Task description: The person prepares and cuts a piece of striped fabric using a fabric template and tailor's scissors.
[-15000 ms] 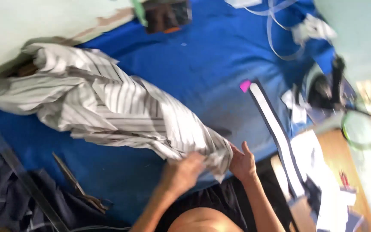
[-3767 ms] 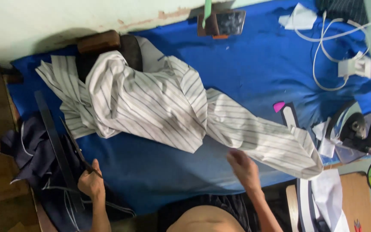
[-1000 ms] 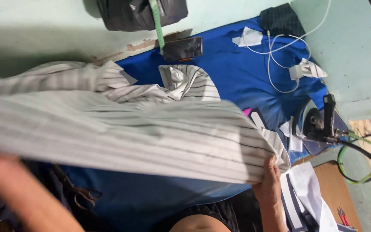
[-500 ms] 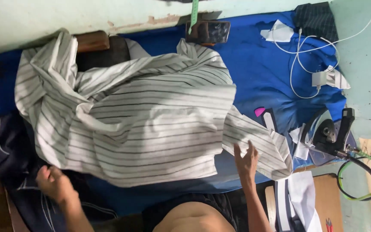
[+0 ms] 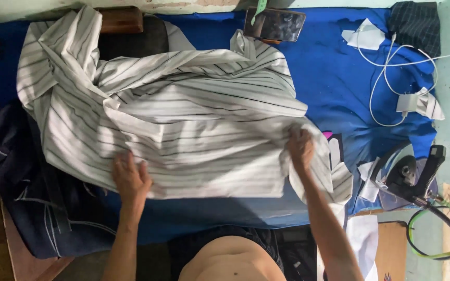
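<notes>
A white cloth with thin dark stripes [image 5: 173, 114] lies spread and rumpled over the blue-covered table [image 5: 339, 83]. My left hand [image 5: 130, 177] rests flat on its near edge, fingers apart, pressing the cloth down. My right hand [image 5: 301, 148] is closed on a bunched fold at the cloth's right side, near a small pink piece [image 5: 328, 135]. The cloth hides most of the table's left half.
A phone [image 5: 276, 25] lies at the far edge. A white cable with charger [image 5: 402, 88] and paper scraps lie at the right, a dark iron [image 5: 410, 177] at the near right corner. Dark blue fabric [image 5: 32, 198] hangs off the left side.
The cloth, held up a second ago, now lies spread on the table. My left hand has moved up onto its near edge; my right hand has shifted up and gripped a fold.
</notes>
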